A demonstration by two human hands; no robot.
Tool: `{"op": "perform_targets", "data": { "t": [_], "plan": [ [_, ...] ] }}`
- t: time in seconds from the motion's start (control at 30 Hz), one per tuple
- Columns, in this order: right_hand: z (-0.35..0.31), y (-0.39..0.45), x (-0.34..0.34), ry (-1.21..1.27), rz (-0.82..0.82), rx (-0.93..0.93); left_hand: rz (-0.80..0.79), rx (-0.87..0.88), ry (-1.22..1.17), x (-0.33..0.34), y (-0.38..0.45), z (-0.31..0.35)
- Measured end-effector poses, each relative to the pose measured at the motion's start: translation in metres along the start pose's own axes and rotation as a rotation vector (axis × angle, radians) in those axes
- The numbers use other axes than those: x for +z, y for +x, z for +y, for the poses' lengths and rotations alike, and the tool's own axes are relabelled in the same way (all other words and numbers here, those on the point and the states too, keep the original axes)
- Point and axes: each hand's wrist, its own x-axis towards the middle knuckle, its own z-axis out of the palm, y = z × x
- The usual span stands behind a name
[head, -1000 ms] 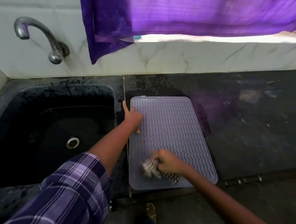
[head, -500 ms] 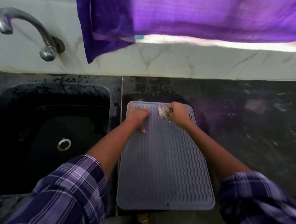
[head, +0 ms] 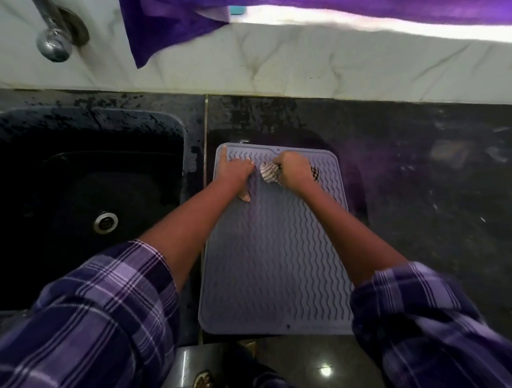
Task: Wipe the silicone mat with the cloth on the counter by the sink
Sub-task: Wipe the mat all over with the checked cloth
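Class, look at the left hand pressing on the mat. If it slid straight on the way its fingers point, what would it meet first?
The left hand points toward the wall. It would probably cross the far edge of the silicone mat onto bare dark counter, then meet the white marble backsplash.

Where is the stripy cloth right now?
The cloth is bunched in the right hand at the far end of the silicone mat, just right of the left hand.

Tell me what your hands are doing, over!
Left hand flat, pressing mat's far corner. Right hand gripping bunched cloth at far end. Nothing in the way.
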Motion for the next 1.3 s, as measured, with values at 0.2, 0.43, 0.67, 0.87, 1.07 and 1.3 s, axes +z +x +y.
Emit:
{"op": "perform_targets", "data": {
  "t": [0.2,0.43,0.67,0.87,1.07,1.3],
  "plan": [
    [-0.003,-0.067,0.024,-0.013,-0.006,-0.046,0.12,0.054,0.027,-0.005,-0.023,0.013],
    [-0.009,-0.09,0.021,-0.007,-0.008,-0.026,0.049,0.123,-0.14,0.028,-0.06,0.03],
    [-0.018,-0.189,0.047,0.067,-0.155,-0.09,0.062,0.127,-0.127,0.037,-0.06,0.025],
    [-0.018,-0.243,0.036,0.064,-0.407,-0.205,0.016,0.138,-0.07,0.024,-0.066,0.029],
    [0.031,-0.173,-0.009,0.183,-0.163,-0.002,0.024,0.117,-0.098,-0.007,-0.055,0.049],
    [0.087,-0.056,-0.023,0.104,0.15,0.14,0.037,0.175,-0.117,-0.012,-0.019,0.066]
  ]
}}
